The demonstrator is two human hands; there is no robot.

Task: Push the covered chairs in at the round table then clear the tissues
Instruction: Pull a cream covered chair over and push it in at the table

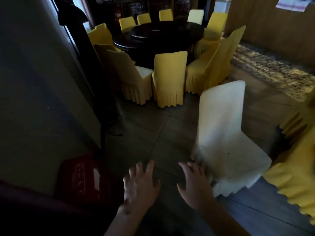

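Low in the view, both hands are reaching forward with fingers spread and holding nothing. The left hand (pixel 140 183) is hovering over the tiled floor (pixel 153 133); the right hand (pixel 196 183) has its fingers (pixel 192 167) just at the lower edge of a white-covered chair (pixel 221 126), though contact is blurred. That chair is standing upright, its tall back rising away from the fingers and its seat pointing right. Well beyond the fingers, yellow-covered chairs (pixel 168 79) are ringing the dark round worktop (pixel 162 34). Left of the left hand, a red box (pixel 81 176) is leaning against the wall.
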